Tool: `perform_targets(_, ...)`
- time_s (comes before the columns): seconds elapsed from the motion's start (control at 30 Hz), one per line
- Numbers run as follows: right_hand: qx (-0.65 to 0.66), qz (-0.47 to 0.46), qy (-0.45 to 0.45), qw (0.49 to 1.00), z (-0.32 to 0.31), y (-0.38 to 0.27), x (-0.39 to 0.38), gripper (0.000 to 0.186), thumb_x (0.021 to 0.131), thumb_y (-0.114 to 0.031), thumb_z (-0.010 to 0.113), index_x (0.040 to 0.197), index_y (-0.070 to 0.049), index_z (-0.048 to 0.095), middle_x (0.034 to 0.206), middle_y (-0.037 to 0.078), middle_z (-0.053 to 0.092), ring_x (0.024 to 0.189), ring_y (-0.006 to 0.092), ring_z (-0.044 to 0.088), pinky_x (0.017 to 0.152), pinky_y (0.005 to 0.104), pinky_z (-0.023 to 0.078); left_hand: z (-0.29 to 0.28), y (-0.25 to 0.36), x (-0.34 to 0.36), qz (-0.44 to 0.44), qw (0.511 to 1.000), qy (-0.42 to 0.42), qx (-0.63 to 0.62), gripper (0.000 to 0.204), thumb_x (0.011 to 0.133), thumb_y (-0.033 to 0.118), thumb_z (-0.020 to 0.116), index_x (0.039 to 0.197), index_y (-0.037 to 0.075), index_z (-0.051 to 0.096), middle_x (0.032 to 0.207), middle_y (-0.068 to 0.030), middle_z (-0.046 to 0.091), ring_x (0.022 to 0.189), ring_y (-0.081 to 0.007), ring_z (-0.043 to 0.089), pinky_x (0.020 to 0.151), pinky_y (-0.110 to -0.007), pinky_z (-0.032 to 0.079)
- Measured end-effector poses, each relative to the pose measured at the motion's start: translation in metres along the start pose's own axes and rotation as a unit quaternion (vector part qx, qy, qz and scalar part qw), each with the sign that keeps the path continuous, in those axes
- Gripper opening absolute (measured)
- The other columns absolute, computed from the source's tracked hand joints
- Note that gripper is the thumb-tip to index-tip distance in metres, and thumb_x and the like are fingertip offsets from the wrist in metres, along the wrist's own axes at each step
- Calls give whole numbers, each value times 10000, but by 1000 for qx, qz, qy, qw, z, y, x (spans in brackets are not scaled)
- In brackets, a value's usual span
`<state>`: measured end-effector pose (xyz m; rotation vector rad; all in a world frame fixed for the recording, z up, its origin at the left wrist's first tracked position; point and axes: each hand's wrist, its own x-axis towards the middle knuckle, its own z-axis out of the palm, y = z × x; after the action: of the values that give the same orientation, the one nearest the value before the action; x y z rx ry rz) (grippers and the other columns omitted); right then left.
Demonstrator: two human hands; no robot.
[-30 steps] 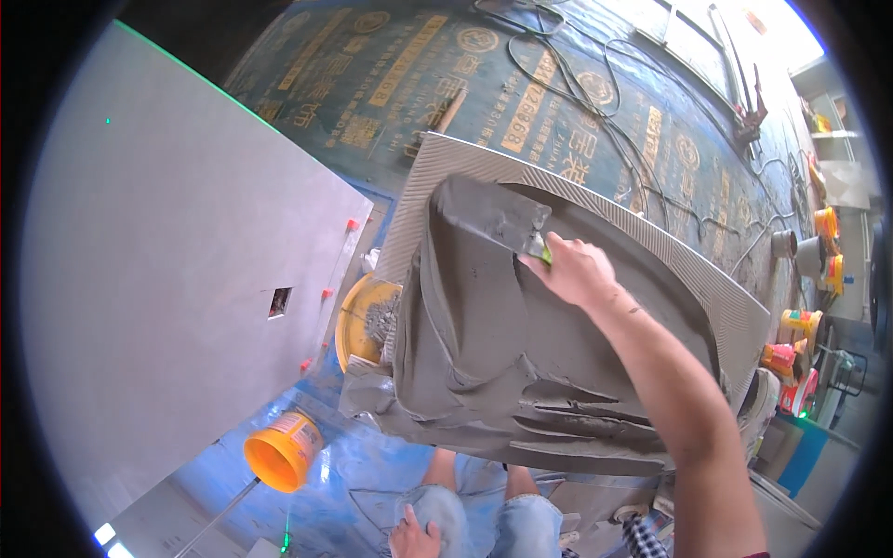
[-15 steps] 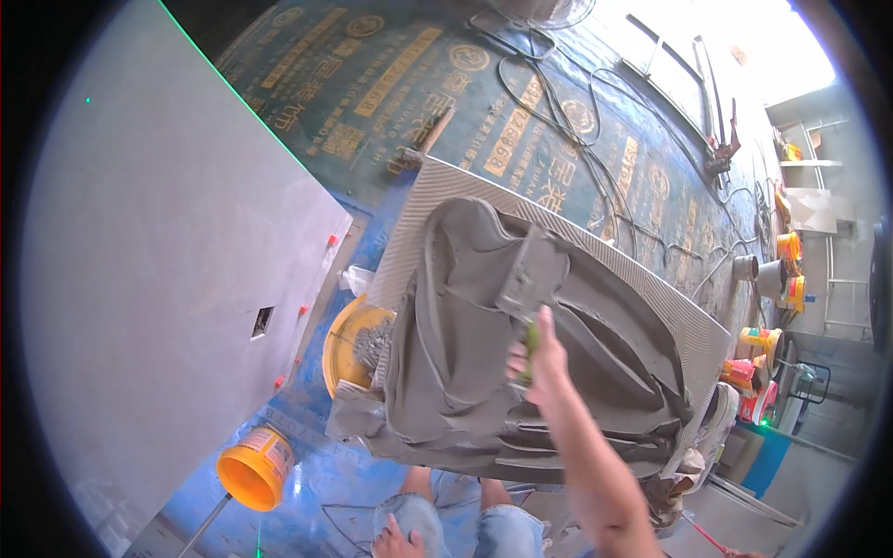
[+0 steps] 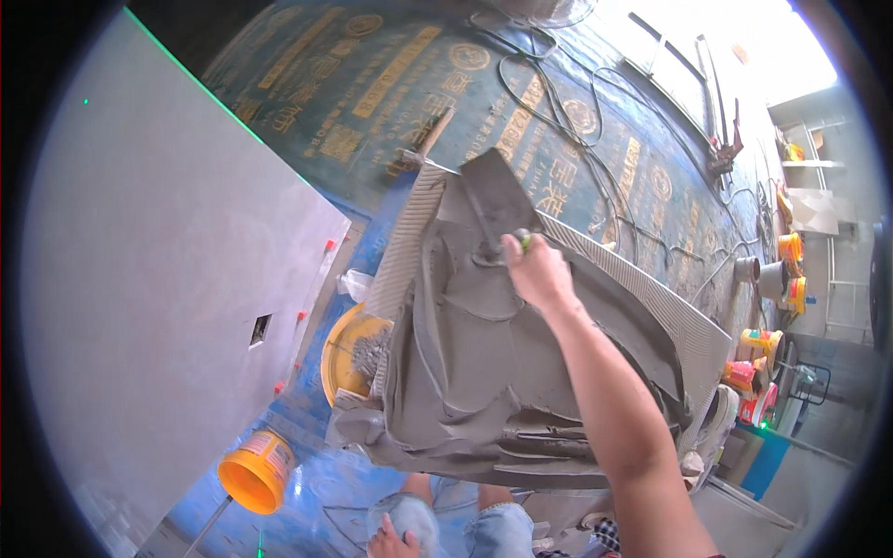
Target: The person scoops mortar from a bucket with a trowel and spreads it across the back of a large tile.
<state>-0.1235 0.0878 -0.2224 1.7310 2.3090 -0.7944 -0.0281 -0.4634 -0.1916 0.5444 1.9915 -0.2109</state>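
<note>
My right hand (image 3: 539, 272) is closed round the green handle of a trowel (image 3: 500, 193). The trowel's grey-smeared rectangular blade lies at the far edge of the slab, reaching slightly past it. Thick grey mortar (image 3: 484, 358) covers most of the tile (image 3: 398, 260), whose ridged surface shows along the left, far and right borders. Smooth swept patches run through the middle of the mortar, with heavier folds at the near side. My left hand (image 3: 393, 541) rests by my left knee at the lower edge, fingers apart and holding nothing.
A yellow tub (image 3: 339, 358) with grey mix sits against the tile's left side. Nearer stands an orange bucket (image 3: 256, 471). A large pale panel (image 3: 177, 279) fills the left. Cables (image 3: 595, 153) cross the printed floor covering beyond; several buckets (image 3: 761, 346) line the right.
My right hand has pushed the trowel away from me to the tile's far edge. The mortar in the middle is flatter and smoother. My left hand stays near my knee.
</note>
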Motion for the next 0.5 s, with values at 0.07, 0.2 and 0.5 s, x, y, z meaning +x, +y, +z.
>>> perform_targets(0.07, -20, 24, 25, 999, -8, 25, 14, 562, 953, -534, 459, 1095, -5, 583, 1040, 282, 653, 1032, 464, 610, 907, 507, 483, 2, 5, -4, 5, 1000, 17, 4, 686, 927, 399, 482, 1437, -41, 352, 1176, -327, 595, 1037, -458, 598, 925, -496, 462)
perform_targets(0.2, -109, 53, 50, 991, -37, 66, 15, 556, 959, -506, 456, 1146, 10, 546, 1064, 293, 642, 1038, 452, 610, 922, 498, 463, 6, 15, -4, -16, 999, -20, -41, 705, 933, 416, 475, 1454, -32, 318, 1199, -318, 588, 1068, -446, 592, 937, -489, 458)
perform_targets(0.5, 325, 73, -257, 907, -55, -18, -62, 418, 1007, -410, 458, 966, -3, 548, 664, 79, 570, 517, 142, 536, 457, 320, 423, -1, 19, -16, -70, 997, -42, -15, 729, 938, 445, 460, 1463, -34, 297, 1248, -312, 566, 1120, -440, 572, 978, -497, 426)
